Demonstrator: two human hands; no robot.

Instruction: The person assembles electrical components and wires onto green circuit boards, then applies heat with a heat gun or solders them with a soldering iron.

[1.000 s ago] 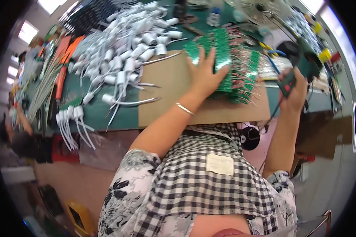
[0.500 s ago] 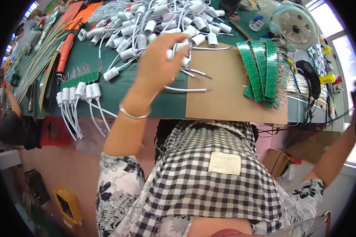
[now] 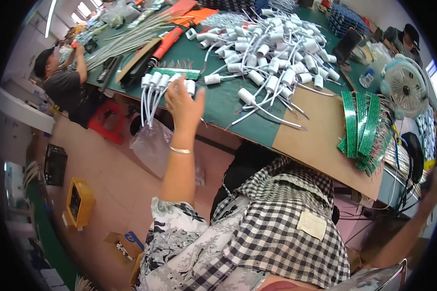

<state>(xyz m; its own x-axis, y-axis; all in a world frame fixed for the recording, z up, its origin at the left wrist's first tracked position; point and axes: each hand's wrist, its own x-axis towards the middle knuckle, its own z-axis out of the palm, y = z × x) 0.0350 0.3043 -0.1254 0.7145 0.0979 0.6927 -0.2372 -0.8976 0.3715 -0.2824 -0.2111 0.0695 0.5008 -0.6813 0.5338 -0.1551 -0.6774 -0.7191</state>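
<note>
My left hand (image 3: 183, 104) is over the table's front edge at the left, fingers stretched forward and thumb apart. It is at the right end of a row of white cylinders with white cables (image 3: 154, 81), which hang over the edge. One white cylinder (image 3: 190, 88) shows between thumb and fingers; whether they touch it is unclear. Behind the row lies a green circuit strip (image 3: 187, 73) with thin wires. A large heap of similar white cabled cylinders (image 3: 277, 53) fills the table's middle. My right forearm (image 3: 405, 233) reaches to the right rim, where the hand is dark and largely hidden.
Green circuit strips (image 3: 360, 123) lie on a brown board (image 3: 310, 140) at the right. Beyond them stands a fan (image 3: 405, 87). An orange-handled tool (image 3: 167, 44) lies behind the row. Co-workers sit at the far left (image 3: 65, 80) and far right (image 3: 405, 41). A yellow crate (image 3: 79, 201) stands on the floor.
My left hand has moved from the heap leftward to the row of cylinders. The whole view has turned left, showing more floor and the co-workers. My right arm still reaches to the right rim.
</note>
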